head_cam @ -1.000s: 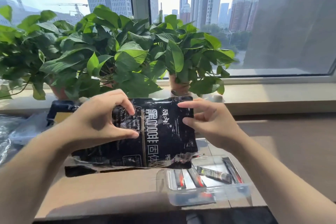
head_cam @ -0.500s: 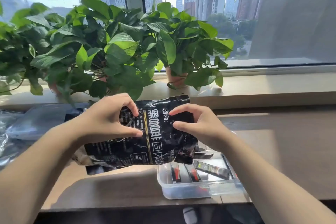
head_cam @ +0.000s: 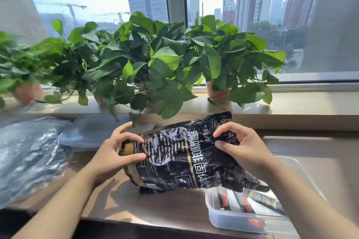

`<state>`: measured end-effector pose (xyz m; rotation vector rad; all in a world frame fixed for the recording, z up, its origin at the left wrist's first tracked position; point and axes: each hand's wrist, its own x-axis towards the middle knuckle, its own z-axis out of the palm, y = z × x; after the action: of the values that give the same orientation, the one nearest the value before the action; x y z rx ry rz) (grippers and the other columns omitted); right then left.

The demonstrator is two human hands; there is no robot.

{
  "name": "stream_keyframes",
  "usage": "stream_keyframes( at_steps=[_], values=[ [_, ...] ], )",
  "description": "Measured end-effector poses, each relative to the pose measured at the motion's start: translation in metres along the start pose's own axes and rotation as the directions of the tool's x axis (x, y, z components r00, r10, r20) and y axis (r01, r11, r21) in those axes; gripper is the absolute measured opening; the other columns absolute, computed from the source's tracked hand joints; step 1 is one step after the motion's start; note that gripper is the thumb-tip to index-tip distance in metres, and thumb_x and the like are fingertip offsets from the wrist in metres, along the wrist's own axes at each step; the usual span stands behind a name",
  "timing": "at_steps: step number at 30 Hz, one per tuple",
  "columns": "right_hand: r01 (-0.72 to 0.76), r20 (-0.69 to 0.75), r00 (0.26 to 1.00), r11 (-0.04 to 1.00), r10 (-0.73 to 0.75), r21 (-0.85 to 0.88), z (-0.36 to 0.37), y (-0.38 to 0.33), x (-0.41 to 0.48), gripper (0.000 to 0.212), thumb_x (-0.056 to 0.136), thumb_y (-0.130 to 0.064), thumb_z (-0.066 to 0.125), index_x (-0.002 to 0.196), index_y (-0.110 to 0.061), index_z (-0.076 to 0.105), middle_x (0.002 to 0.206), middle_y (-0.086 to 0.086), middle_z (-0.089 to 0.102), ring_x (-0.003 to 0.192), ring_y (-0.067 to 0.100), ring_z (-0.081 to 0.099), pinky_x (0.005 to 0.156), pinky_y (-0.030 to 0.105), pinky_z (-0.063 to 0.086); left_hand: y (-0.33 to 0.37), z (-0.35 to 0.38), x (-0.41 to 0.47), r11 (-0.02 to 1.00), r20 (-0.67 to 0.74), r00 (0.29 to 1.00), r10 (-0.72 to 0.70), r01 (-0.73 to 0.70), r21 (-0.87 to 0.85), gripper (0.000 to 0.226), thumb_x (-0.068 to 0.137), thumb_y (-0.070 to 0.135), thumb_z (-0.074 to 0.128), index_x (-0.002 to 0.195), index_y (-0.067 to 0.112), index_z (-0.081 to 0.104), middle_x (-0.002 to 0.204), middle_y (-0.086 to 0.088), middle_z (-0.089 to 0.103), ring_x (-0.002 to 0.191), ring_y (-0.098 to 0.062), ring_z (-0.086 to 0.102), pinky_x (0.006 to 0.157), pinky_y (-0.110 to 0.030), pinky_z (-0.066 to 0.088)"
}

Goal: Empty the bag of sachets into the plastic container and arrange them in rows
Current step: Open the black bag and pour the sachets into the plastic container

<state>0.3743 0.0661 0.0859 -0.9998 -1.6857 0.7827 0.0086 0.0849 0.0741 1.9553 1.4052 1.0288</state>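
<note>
At the far left, a crumpled clear plastic sheet [head_cam: 29, 151] is lying on the table [head_cam: 155, 207], catching the sun. Just right of it, a bluish lid [head_cam: 91, 132] is resting flat, close to the windowsill [head_cam: 301, 106], where a row of potted plants [head_cam: 167, 60] is spreading its leaves against the glass.

Moving right, the person's left hand [head_cam: 114, 153] is gripping the left end of the black bag [head_cam: 184, 153]. The thumb is pressing on the printed front and the fingers are reaching over the upper edge. The bag is being held above the table in the middle of the scene, crinkled and tilted. Its far corner is pointing up toward the windowsill and its near right end is dipping down.

The right hand [head_cam: 244, 149] is pinching the bag's upper right part, with fingers curled over the foil and the thumb beneath them. The two hands are apart, one clamped on each end of the bag.

Under the right forearm, at the near right, the clear plastic container [head_cam: 233, 219] is sitting on the table. The bag's lower end is hanging over its left far corner. Several sachets [head_cam: 224, 199] are lying inside, dark with red marks, most side by side and one slanting across them. Whether the bag's mouth is open I cannot tell.
</note>
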Motion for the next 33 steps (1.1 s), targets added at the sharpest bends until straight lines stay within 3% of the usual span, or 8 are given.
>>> stream_keyframes(
  at_steps=[4, 7, 9, 14, 17, 23, 28, 33],
  values=[
    [-0.004, 0.000, 1.000, 1.000, 0.004, -0.010, 0.000, -0.001, 0.001, 0.026, 0.085, -0.004, 0.075, 0.084, -0.030, 0.071, 0.099, -0.020, 0.072, 0.100, -0.008, 0.061, 0.084, 0.000, 0.036, -0.027, 0.017, -0.015, 0.850, 0.030, 0.978, -0.205, 0.193, -0.491, 0.042, 0.057, 0.016, 0.097, 0.095, 0.021, 0.081, 0.123, 0.005, 0.069, 0.124, -0.009, 0.057, 0.102, -0.034, 0.047],
    [-0.011, -0.005, 1.000, 1.000, 0.011, -0.006, 0.000, -0.001, 0.000, 0.026, 0.085, -0.004, 0.075, 0.084, -0.030, 0.071, 0.100, -0.020, 0.072, 0.101, -0.008, 0.061, 0.084, -0.001, 0.036, -0.032, 0.030, -0.017, 0.756, 0.056, 0.958, -0.281, 0.257, -0.602, 0.039, 0.053, 0.015, 0.094, 0.090, 0.021, 0.083, 0.079, 0.005, 0.071, 0.082, -0.008, 0.067, 0.086, -0.029, 0.057],
    [-0.019, -0.014, 1.000, 1.000, 0.019, 0.003, 0.000, -0.001, 0.000, 0.027, 0.085, -0.003, 0.075, 0.083, -0.030, 0.071, 0.101, -0.020, 0.072, 0.102, -0.008, 0.061, 0.084, -0.002, 0.036, -0.031, 0.036, -0.015, 0.736, 0.038, 0.955, -0.295, 0.252, -0.628, 0.041, 0.051, 0.011, 0.096, 0.089, 0.021, 0.084, 0.075, -0.005, 0.066, 0.078, -0.019, 0.064, 0.072, -0.022, 0.059],
    [-0.023, -0.042, 0.999, 1.000, 0.023, 0.005, -0.001, -0.002, 0.000, 0.029, 0.085, -0.002, 0.074, 0.083, -0.031, 0.072, 0.102, -0.019, 0.072, 0.102, -0.007, 0.062, 0.082, -0.003, 0.036, -0.024, 0.039, -0.011, 0.807, -0.057, 0.955, -0.290, 0.212, -0.551, 0.043, 0.054, 0.023, 0.090, 0.096, 0.021, 0.082, 0.069, 0.000, 0.075, 0.078, -0.036, 0.065, 0.075, -0.043, 0.058],
    [-0.029, -0.032, 0.999, 0.999, 0.027, -0.033, -0.008, -0.005, 0.000, 0.026, 0.085, -0.006, 0.076, 0.088, -0.032, 0.074, 0.104, -0.020, 0.073, 0.104, -0.006, 0.063, 0.085, 0.000, 0.038, -0.012, 0.028, -0.011, 0.877, -0.117, 0.968, -0.223, 0.147, -0.458, 0.058, 0.044, 0.048, 0.097, 0.097, 0.027, 0.082, 0.077, 0.000, 0.078, 0.074, -0.018, 0.072, 0.061, -0.028, 0.059],
    [0.052, 0.089, 0.996, 0.965, -0.030, -0.256, -0.034, -0.020, 0.002, 0.022, 0.082, -0.015, 0.080, 0.094, -0.034, 0.077, 0.102, -0.023, 0.075, 0.098, -0.004, 0.067, 0.081, 0.003, 0.041, 0.019, -0.002, -0.007, 0.948, -0.091, 0.991, -0.097, 0.064, -0.311, 0.054, 0.051, 0.051, 0.095, 0.100, 0.034, 0.081, 0.101, 0.005, 0.078, 0.091, -0.011, 0.074, 0.074, -0.023, 0.061],
    [0.076, 0.144, 0.989, 0.958, -0.037, -0.277, -0.052, -0.032, -0.003, 0.023, 0.082, -0.012, 0.080, 0.094, -0.031, 0.081, 0.095, -0.019, 0.077, 0.091, 0.001, 0.072, 0.076, 0.007, 0.048, 0.042, -0.011, 0.001, 0.973, -0.108, 0.994, -0.017, -0.008, -0.229, 0.040, 0.056, 0.039, 0.089, 0.095, 0.037, 0.081, 0.096, 0.014, 0.078, 0.083, 0.000, 0.072, 0.063, -0.007, 0.052],
    [0.076, 0.071, 0.996, 0.965, -0.060, -0.250, -0.060, -0.031, -0.011, 0.023, 0.077, -0.012, 0.085, 0.089, -0.031, 0.081, 0.090, -0.015, 0.071, 0.083, 0.008, 0.067, 0.072, 0.025, 0.059, 0.056, -0.014, 0.004, 0.981, -0.103, 0.994, 0.043, -0.061, -0.181, 0.039, 0.056, 0.040, 0.089, 0.094, 0.039, 0.081, 0.067, 0.020, 0.072, 0.062, 0.006, 0.065, 0.057, -0.004, 0.046]
  ],
)
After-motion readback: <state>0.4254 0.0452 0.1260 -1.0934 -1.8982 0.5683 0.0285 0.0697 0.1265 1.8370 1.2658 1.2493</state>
